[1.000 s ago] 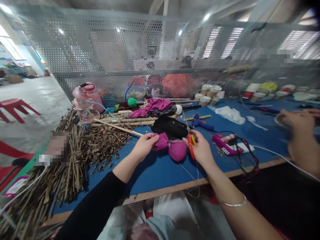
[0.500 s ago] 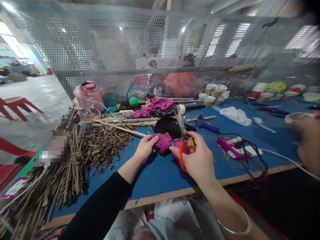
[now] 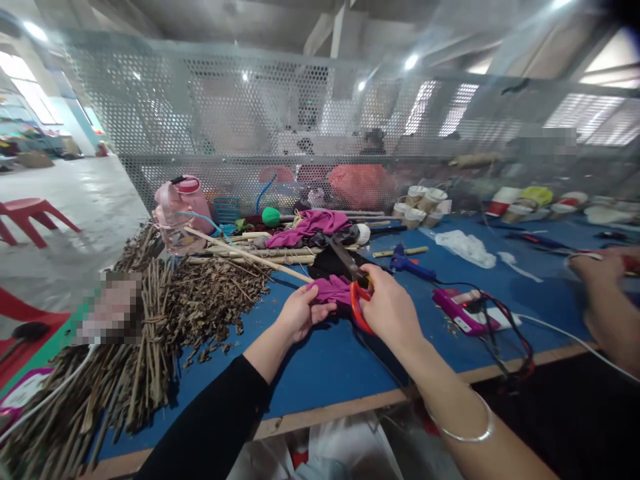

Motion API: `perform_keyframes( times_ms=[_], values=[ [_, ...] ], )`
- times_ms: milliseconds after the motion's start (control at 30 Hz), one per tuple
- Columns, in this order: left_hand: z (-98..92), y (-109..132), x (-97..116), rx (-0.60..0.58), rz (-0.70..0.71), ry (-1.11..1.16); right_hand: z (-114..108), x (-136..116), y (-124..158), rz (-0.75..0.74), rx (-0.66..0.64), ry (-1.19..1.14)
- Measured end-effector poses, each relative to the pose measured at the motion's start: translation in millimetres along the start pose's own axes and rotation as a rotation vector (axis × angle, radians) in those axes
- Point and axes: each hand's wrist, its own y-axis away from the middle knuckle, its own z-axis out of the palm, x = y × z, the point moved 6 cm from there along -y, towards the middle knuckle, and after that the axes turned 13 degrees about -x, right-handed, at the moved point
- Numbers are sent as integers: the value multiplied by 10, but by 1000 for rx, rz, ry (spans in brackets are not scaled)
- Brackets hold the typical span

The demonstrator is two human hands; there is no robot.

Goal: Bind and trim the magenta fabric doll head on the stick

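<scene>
Magenta cloth (image 3: 330,289) is pinched between the fingers and thumb of my left hand (image 3: 299,313), above the blue tabletop. My right hand (image 3: 391,303) is closed around scissors (image 3: 357,308) with red-orange handles, their blades pointing up and away to the left. The scissors and right fingers touch the cloth's right end. A thin pale stick (image 3: 250,257) runs from the upper left to the cloth by my left hand; whether it joins the cloth is hidden. Just behind my hands lies black fabric (image 3: 333,264).
Dried stalks (image 3: 157,320) and crumbled leaves cover the table's left. Behind are a pink jug (image 3: 193,200), more magenta cloth (image 3: 310,227) and several paper cups (image 3: 425,199). Rightward lie a blue glue gun (image 3: 413,263), a magenta power strip (image 3: 460,312) with cables, and another person's hand (image 3: 605,273).
The camera view has tilted up slightly. My right hand and the scissors have come closer to my left hand, and the scissor blades now lean left. The cloth looks more bunched together.
</scene>
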Motion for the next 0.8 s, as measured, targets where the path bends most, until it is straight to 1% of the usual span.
perform_keyframes(
  times_ms=[67,100,167,200,233,300,367,400,467,533,600,700,800],
  values=[
    [41,21,-28,-29,-47,22,-19,90,57,49,4,-81],
    [52,33,-37,-37,-67,30,-31,135,111,93,13,-182],
    [57,55,-48,-42,-101,39,-17,189,295,194,-3,-497],
    [53,63,-51,-39,-113,42,23,172,423,231,-51,-685],
    [46,67,-52,-34,-121,44,83,117,570,252,-132,-877],
    [23,64,-52,-16,-121,38,225,-74,904,269,-339,-1233],
    [-9,50,-46,6,-101,15,356,-253,1221,321,-507,-1477],
    [-27,41,-40,19,-85,-5,417,-306,1344,368,-563,-1546],
    [-65,30,-20,46,-42,-60,531,-345,1492,475,-649,-1592],
    [-98,32,14,78,14,-131,609,-329,1506,549,-703,-1583],
    [-124,46,67,115,84,-216,646,-302,1433,591,-745,-1560],
    [-138,78,163,158,204,-355,647,-306,1272,611,-798,-1508],
    [-127,103,233,174,299,-470,617,-354,1108,614,-767,-1468]
  ],
)
